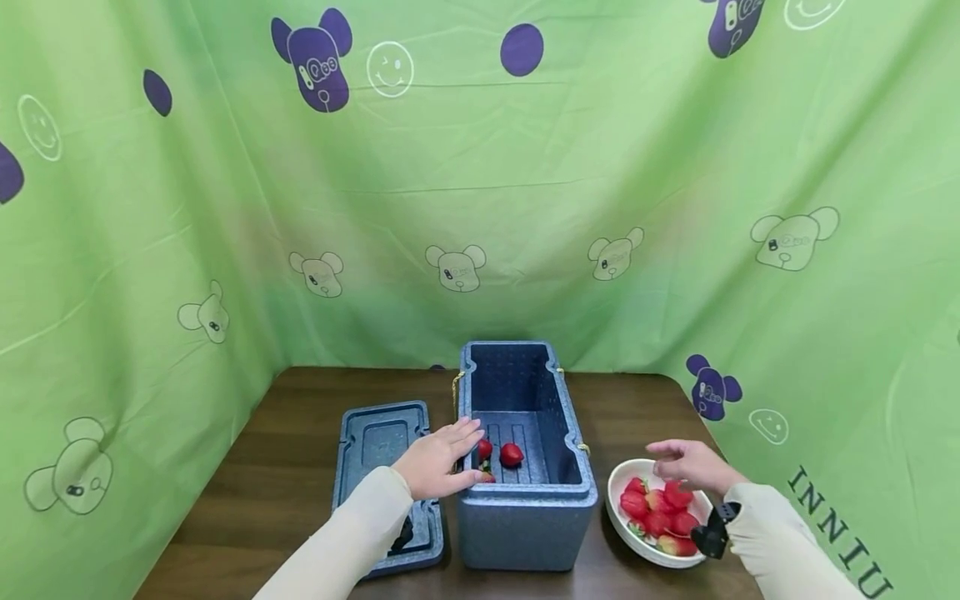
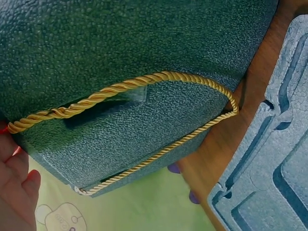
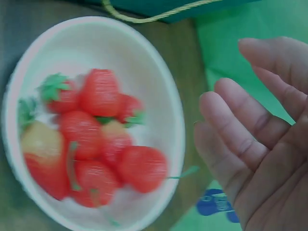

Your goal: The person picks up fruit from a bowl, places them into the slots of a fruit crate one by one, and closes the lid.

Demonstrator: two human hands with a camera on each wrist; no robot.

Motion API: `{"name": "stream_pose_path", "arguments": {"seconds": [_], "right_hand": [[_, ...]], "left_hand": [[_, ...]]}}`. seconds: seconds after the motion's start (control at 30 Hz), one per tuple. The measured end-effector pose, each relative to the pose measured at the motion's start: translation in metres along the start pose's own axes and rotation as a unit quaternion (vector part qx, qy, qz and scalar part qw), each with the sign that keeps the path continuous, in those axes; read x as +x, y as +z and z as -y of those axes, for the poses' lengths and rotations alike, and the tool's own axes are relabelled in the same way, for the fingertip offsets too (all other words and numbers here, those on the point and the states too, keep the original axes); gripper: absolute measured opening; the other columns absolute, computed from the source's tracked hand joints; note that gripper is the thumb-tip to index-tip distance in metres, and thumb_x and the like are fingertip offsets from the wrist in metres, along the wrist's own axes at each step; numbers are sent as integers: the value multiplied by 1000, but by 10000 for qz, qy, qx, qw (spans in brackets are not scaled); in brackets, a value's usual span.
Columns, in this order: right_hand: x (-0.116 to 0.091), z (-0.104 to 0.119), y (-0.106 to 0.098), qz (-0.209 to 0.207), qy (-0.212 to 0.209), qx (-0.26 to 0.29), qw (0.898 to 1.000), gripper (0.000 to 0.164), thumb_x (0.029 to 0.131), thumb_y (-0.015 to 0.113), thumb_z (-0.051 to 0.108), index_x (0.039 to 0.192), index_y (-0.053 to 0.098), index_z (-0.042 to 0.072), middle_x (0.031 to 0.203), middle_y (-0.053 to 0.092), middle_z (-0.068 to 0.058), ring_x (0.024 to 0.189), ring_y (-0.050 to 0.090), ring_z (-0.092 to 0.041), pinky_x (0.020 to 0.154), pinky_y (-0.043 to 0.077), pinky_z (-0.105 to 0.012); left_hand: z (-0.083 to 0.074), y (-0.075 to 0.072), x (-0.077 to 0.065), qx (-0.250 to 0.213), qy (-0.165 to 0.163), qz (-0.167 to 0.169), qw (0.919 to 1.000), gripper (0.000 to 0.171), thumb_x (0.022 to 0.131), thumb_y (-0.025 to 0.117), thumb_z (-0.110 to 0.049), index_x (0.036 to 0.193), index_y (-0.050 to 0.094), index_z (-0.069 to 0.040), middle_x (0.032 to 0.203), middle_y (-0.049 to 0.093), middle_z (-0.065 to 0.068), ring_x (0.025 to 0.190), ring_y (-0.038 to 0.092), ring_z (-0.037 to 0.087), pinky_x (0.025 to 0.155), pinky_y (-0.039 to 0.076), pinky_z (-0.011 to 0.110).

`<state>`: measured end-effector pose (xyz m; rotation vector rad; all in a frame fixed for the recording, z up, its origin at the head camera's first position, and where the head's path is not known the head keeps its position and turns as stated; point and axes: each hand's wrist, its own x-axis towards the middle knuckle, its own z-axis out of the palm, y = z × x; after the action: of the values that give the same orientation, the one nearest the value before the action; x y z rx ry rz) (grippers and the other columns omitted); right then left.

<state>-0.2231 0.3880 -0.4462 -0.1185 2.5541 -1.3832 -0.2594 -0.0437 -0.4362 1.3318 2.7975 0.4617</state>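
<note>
My left hand [image 1: 442,457] lies over the left rim of a blue foam box [image 1: 525,533], fingers extended. Inside, a strawberry [image 1: 512,455] sits on the floor of the box, with others partly hidden behind that hand. In the left wrist view, the fingers [image 2: 19,166] appear beside the box wall, near a gold rope handle [image 2: 120,87]. Over the far right side of a white bowl [image 1: 628,537] is my right hand [image 1: 693,465], holding nothing. Several red strawberries [image 3: 99,93] fill the bowl; some have green leaves, others thin stems. The right wrist view shows the fingers loosely spread beside the rim.
The blue foam lid [image 1: 382,442] lies on the wooden table [image 1: 247,483] left of the box, a dark object [image 1: 402,533] on its near part. A black device [image 1: 714,529] is strapped to the right wrist. A green printed curtain [image 1: 480,167] hangs behind and along both sides.
</note>
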Motion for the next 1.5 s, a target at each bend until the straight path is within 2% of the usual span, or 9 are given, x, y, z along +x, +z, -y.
{"name": "stream_pose_path", "arguments": {"seconds": [0.1, 0.33, 0.6, 0.83, 1.03, 1.2, 1.3, 1.37, 1.5], "right_hand": [[1, -13, 16, -257, 40, 99, 9996, 48, 84, 59, -1, 123, 42, -23, 96, 66, -26, 81, 64, -21, 70, 56, -38], [6, -38, 47, -1135, -11, -191, 9934, 43, 79, 66, -5, 117, 53, -21, 98, 66, -29, 80, 65, -15, 70, 51, -22], [6, -51, 65, -1448, 44, -518, 9881, 45, 75, 70, -3, 114, 56, -21, 101, 67, -28, 86, 66, -21, 74, 49, -22], [9, -59, 71, -1662, 288, -802, 9824, 44, 74, 70, 1, 113, 60, -17, 104, 66, -28, 85, 63, -19, 72, 48, -21], [16, -71, 72, -1522, 397, -414, 9867, 45, 74, 72, 6, 112, 61, -16, 108, 65, -28, 94, 63, -27, 75, 47, -23], [25, -91, 74, -1066, -242, -478, 9929, 46, 73, 74, 16, 111, 66, -9, 99, 69, -24, 86, 60, -26, 71, 46, -26], [25, -81, 80, -945, -107, -918, 9912, 47, 73, 72, 13, 113, 65, -9, 98, 68, -24, 81, 55, -22, 67, 43, -24], [22, -69, 84, -847, 228, -1081, 9903, 50, 70, 69, 9, 114, 61, -14, 100, 66, -27, 82, 53, -24, 67, 42, -25], [21, -65, 88, -754, 283, -1316, 9880, 48, 69, 66, 5, 112, 61, -15, 98, 66, -26, 82, 53, -24, 68, 41, -24]], "left_hand": [[2, 1, -1, -49, -45, -41, 10000, 63, 95, 47, -42, 145, 41, -5, 152, 34, 7, 142, 25, 22, 113, 24, 36], [3, 3, -1, -148, -113, -174, 9997, 60, 95, 50, -39, 145, 42, -7, 152, 36, 6, 142, 27, 22, 112, 26, 37], [1, 6, 1, -226, -108, -287, 9993, 60, 94, 48, -40, 144, 43, -7, 151, 37, 6, 141, 28, 22, 112, 27, 38], [0, 8, 1, -310, -185, -287, 9989, 60, 94, 49, -38, 145, 43, -7, 152, 36, 5, 141, 27, 21, 112, 27, 37], [-1, 5, 2, -232, -219, -260, 9992, 59, 94, 50, -37, 145, 43, -7, 152, 36, 5, 142, 27, 21, 112, 27, 37], [-3, 3, 3, -219, -224, -206, 9993, 59, 94, 49, -38, 144, 43, -7, 152, 36, 5, 142, 27, 21, 112, 27, 37], [-3, 4, 3, -256, -251, -184, 9992, 59, 94, 49, -38, 144, 43, -7, 152, 36, 5, 142, 27, 21, 112, 27, 37], [-3, 4, 2, -265, -273, -184, 9991, 59, 94, 49, -38, 145, 43, -8, 152, 36, 5, 142, 27, 20, 112, 27, 37], [-2, 4, 2, -268, -279, -197, 9991, 59, 94, 49, -38, 144, 44, -8, 152, 36, 5, 142, 27, 20, 112, 26, 36]]}}
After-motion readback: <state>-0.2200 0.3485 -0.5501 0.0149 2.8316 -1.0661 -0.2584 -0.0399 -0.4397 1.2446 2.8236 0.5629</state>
